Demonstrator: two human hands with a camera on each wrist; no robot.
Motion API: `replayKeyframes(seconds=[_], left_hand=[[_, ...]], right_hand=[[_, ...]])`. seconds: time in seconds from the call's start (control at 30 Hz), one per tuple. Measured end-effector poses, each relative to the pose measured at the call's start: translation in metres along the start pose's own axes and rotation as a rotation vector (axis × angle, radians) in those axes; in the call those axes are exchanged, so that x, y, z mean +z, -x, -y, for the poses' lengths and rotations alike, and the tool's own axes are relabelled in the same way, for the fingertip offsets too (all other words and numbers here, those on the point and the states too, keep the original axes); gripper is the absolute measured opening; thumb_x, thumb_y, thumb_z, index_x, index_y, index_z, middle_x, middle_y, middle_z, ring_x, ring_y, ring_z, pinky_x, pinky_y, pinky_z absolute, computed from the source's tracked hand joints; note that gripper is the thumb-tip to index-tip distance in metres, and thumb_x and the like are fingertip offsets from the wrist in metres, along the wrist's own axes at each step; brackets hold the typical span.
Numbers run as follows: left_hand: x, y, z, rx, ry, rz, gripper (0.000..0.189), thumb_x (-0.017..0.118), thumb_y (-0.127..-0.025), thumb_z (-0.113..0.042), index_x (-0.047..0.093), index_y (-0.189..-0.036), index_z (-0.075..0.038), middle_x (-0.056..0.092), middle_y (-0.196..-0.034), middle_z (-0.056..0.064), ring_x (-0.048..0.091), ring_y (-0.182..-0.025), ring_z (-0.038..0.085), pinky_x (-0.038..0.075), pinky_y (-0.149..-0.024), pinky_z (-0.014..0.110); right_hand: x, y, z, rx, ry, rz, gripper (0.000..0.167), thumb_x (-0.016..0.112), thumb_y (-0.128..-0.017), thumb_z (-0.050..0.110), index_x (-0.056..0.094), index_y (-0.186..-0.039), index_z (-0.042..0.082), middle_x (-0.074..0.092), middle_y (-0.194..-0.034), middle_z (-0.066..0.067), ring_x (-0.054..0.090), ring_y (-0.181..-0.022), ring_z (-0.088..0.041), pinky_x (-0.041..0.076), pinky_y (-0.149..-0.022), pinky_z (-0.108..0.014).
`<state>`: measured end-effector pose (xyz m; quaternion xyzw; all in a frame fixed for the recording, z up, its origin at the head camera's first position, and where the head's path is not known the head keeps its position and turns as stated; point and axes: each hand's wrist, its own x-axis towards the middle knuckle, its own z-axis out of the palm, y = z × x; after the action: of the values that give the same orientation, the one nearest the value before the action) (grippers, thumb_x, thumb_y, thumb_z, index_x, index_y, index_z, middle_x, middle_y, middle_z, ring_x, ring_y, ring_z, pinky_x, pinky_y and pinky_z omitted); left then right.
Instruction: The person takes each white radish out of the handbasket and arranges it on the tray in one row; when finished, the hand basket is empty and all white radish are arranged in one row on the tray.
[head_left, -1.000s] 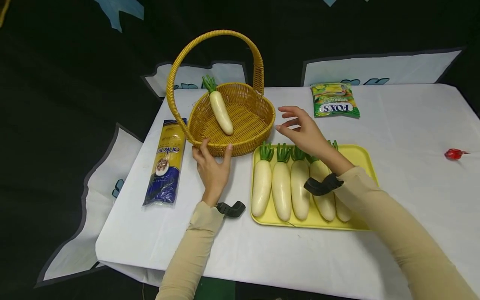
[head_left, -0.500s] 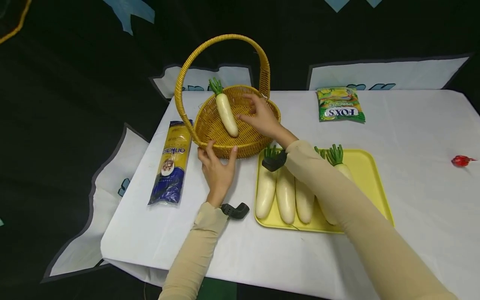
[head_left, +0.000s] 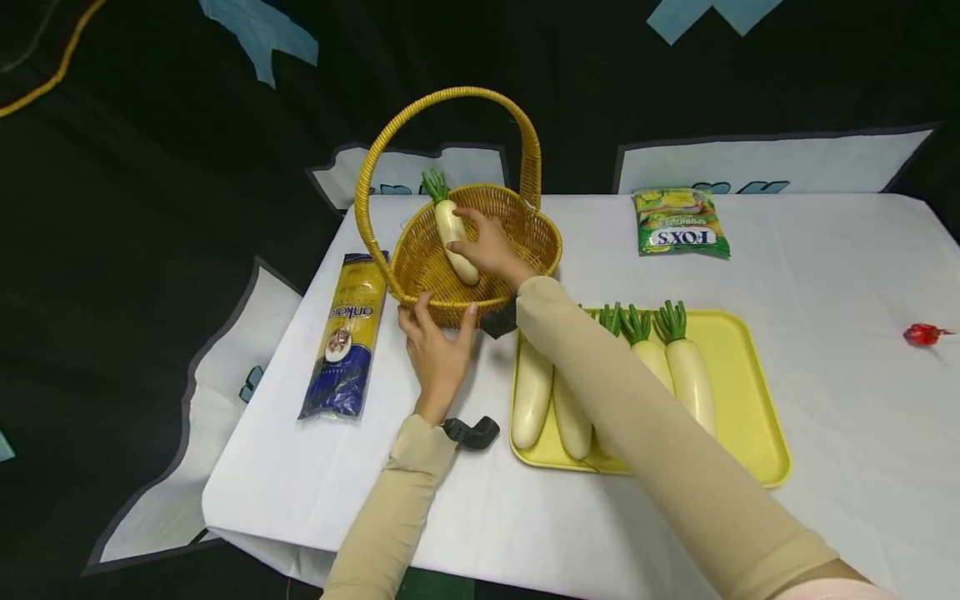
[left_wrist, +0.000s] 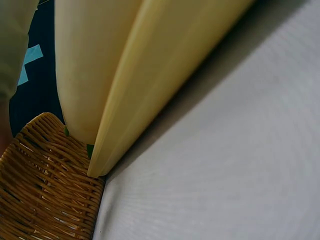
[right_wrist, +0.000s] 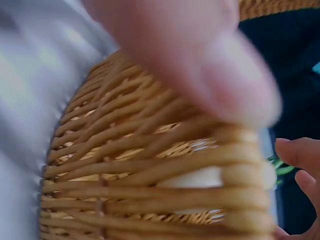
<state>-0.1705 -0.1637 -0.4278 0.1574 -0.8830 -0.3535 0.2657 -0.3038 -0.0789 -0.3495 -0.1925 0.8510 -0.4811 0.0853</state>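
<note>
A white radish [head_left: 453, 235] with a green top leans in the yellow wicker basket [head_left: 551, 250]. My right hand [head_left: 489, 247] reaches in over the rim, its thumb and fingertips pinching the radish. At the basket's front, my left hand [head_left: 438, 354] rests spread against the rim, thumb and fingers apart. A thumb [right_wrist: 235, 85] presses on the woven rim in the right wrist view, where the right hand's fingers [right_wrist: 302, 152] also show near the radish's green leaves. Several more white radishes [head_left: 531, 400] lie on a yellow tray [head_left: 738, 392], partly hidden by my right sleeve.
A blue and yellow pasta packet [head_left: 341, 337] lies left of the basket. A green FOX'S bag [head_left: 678, 222] lies at the back, and a small red object [head_left: 924, 335] on the right of the white table [head_left: 840, 400]. The basket's tall handle [head_left: 450, 93] arches over it.
My right hand has moved left from beside the basket, in over its rim and onto the radish. The left hand stays at the front rim. The view has shifted slightly.
</note>
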Motion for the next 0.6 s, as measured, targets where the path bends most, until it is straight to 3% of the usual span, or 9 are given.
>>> replayKeyframes(seconds=[0.23,0.33,0.43,0.6], left_hand=[[0.001,0.001,0.002,0.005,-0.004,-0.027,0.07,0.051,-0.079,-0.065,0.033,-0.131,-0.021,0.018,-0.141,0.025,0.047,-0.104,0.047,0.038,-0.086,0.055],[0.001,0.001,0.001,-0.004,-0.003,-0.015,0.071,0.051,-0.078,-0.065,0.033,-0.131,-0.021,0.018,-0.141,0.025,0.047,-0.105,0.047,0.038,-0.087,0.055],[0.001,0.001,0.001,-0.001,0.001,-0.008,0.071,0.051,-0.078,-0.064,0.033,-0.131,-0.021,0.018,-0.142,0.025,0.047,-0.106,0.047,0.038,-0.087,0.055],[0.001,0.001,0.0,0.001,0.004,0.0,0.07,0.052,-0.079,-0.063,0.032,-0.132,-0.021,0.015,-0.143,0.025,0.046,-0.108,0.047,0.037,-0.089,0.055]], right_hand=[[0.011,-0.004,-0.006,0.027,0.083,0.065,0.053,0.057,-0.089,0.019,0.036,-0.138,0.021,0.039,-0.141,-0.015,0.014,-0.138,-0.035,0.034,-0.102,-0.049],[0.013,-0.005,-0.013,0.041,0.131,0.122,0.055,0.056,-0.089,0.014,0.035,-0.138,0.024,0.041,-0.138,-0.018,0.021,-0.135,-0.034,0.038,-0.098,-0.045],[0.014,-0.004,-0.019,0.045,0.144,0.138,0.057,0.056,-0.087,0.011,0.036,-0.138,0.025,0.042,-0.133,-0.02,0.035,-0.123,-0.031,0.042,-0.089,-0.042],[0.015,-0.005,-0.022,-0.005,0.184,0.158,0.062,0.054,-0.082,0.005,0.037,-0.138,0.024,0.044,-0.13,-0.021,0.041,-0.107,-0.029,0.04,-0.079,-0.036]])
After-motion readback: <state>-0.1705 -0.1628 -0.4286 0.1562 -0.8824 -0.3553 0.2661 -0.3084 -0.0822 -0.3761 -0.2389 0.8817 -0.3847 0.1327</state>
